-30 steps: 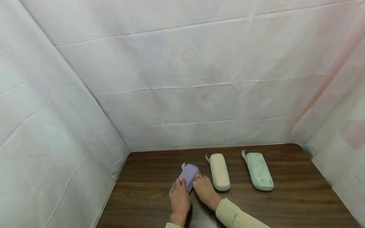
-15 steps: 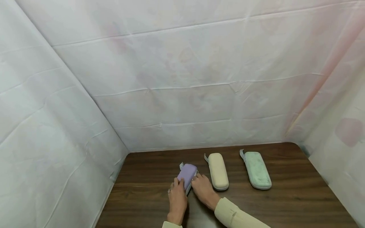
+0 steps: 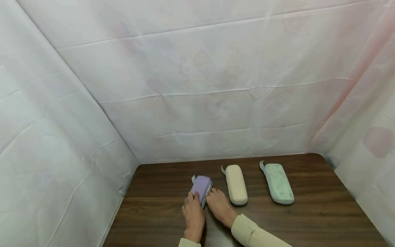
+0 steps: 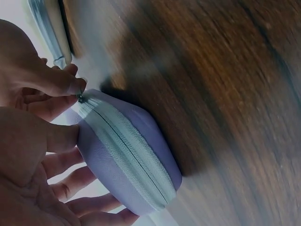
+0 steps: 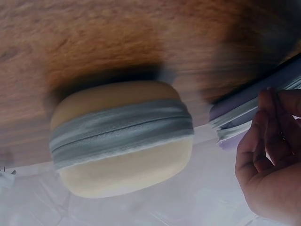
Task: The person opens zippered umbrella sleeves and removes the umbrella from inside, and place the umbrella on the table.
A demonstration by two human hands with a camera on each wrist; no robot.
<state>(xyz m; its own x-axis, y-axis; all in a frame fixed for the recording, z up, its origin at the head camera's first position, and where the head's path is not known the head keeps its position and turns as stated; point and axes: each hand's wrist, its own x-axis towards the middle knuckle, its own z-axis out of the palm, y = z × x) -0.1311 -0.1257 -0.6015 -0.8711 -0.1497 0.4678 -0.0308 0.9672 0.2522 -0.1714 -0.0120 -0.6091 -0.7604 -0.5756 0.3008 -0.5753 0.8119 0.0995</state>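
Note:
A purple hard zip case (image 3: 201,185) lies slanted on the dark wooden table, a pale strap loop at its far left corner. My left hand (image 3: 193,214) grips its near part, thumb on one side and fingers on the other in the left wrist view. Along the case's right side my right hand (image 3: 218,206) pinches the small dark zipper pull (image 4: 80,98) between thumb and fingertip. From the pull toward the near end, the pale zipper (image 4: 124,146) is closed. Beyond the pinching fingers, the right wrist view shows its two pale tapes parted.
Close to the right hand lies a cream zip case (image 3: 236,185) with a grey zipper band. Farther right is a mint green zip case (image 3: 279,183), also with a strap. White fabric walls (image 3: 191,116) enclose the table (image 3: 321,206) at the back and sides.
The purple case has shifted slightly left, its far end most visibly, and both hands keep their holds on case and pull. The cream and green cases stay in place.

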